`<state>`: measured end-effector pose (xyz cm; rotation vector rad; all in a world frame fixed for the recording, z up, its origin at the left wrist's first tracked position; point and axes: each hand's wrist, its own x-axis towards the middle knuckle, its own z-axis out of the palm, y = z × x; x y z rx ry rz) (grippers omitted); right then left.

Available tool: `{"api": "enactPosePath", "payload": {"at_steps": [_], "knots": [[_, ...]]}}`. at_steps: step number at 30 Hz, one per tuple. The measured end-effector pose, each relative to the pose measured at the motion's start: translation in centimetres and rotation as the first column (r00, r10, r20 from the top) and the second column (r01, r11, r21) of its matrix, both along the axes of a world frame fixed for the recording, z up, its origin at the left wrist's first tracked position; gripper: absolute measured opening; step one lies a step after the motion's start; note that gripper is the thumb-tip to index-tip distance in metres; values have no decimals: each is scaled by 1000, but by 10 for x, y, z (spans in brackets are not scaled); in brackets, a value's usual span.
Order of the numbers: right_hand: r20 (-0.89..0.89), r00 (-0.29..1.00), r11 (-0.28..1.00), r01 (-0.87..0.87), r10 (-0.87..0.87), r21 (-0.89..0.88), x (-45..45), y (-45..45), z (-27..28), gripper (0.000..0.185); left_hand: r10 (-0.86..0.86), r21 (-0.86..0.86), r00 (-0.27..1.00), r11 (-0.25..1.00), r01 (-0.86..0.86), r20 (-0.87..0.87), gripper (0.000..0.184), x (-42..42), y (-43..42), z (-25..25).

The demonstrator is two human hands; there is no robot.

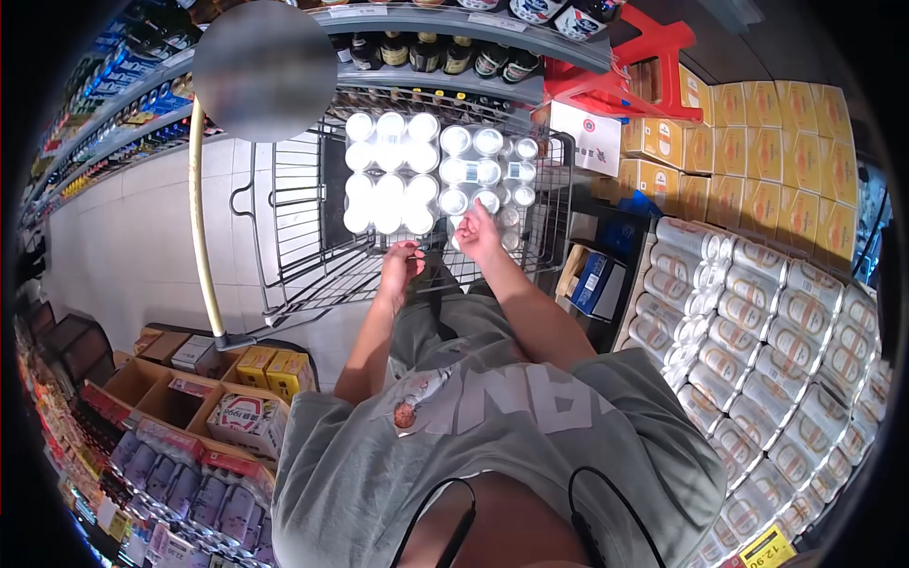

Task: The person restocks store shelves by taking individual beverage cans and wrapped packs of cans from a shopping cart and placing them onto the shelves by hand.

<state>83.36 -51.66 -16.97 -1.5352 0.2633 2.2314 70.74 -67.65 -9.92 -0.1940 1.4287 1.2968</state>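
Note:
A wire shopping cart [254,224] stands before me, holding packs of cans seen from above. Bright white can tops [392,157] form a block in its middle, partly washed out by glare. To their right are silver-topped cans [455,171], with smaller cans [525,171] at the cart's right side. My left hand [403,267] is at the cart's near side, below the white cans, its fingers curled together; what they hold, if anything, is hidden. My right hand [479,237] is just below the silver-topped cans, index finger extended and apart from the other, bent fingers.
Shrink-wrapped cans [757,331] are stacked at my right, with yellow cartons [748,142] behind. A red plastic stand [653,57] is at the upper right. Bottle shelves [426,52] line the back. Cardboard boxes [180,402] and a yellow pole [198,227] stand at left.

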Motion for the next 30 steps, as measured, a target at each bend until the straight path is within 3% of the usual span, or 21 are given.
{"api": "enactPosePath", "payload": {"at_steps": [2,3,6,8,9,10,11,12,14,20,21,22,24,26,28,30], "knots": [[-228,974,986,44,-6,159,10,-6,-21,37,-4,24,1000,1000,4,16,17,3,0,-1],[-53,993,982,115,-108,149,2,-3,1,33,-7,29,1000,1000,6,19,17,4,1,-1],[-109,980,948,190,-167,256,20,21,23,28,-31,49,999,998,30,23,18,9,7,-3],[-161,978,950,172,-133,260,40,41,41,25,-65,71,997,996,62,50,16,13,11,-4],[-163,986,937,83,-29,340,48,50,52,24,-78,76,996,994,74,50,16,16,12,-8],[-158,985,908,-2,75,419,52,58,63,24,-66,132,980,990,42,188,16,19,13,-13],[-68,996,918,-31,63,396,54,66,73,21,-63,179,944,984,4,325,16,23,15,-18],[-69,997,919,-13,43,395,59,66,87,21,-81,178,943,984,24,323,16,28,16,-22],[-16,988,885,-132,156,446,70,68,112,15,-22,149,850,987,-67,526,18,35,29,-26],[-45,999,849,-1,30,529,182,4,196,4,-120,104,883,991,81,454,29,47,72,3],[-10,1000,825,-15,25,565,203,-11,216,3,-233,165,840,971,173,490,37,48,76,-21],[29,1000,800,-24,9,599,223,-28,233,3,-314,123,813,948,293,490,40,61,90,4],[36,999,768,-1,-28,640,266,-62,252,3,-432,287,581,900,329,689,47,93,111,-1],[52,987,764,82,-151,640,298,-98,283,5,-627,380,435,758,530,646,52,154,134,39],[108,975,723,68,-195,688,334,-140,290,11,-720,312,317,594,741,618,54,214,131,62],[174,922,691,125,-346,712,365,-187,305,14,-764,264,183,422,867,619,54,267,120,72]]}}
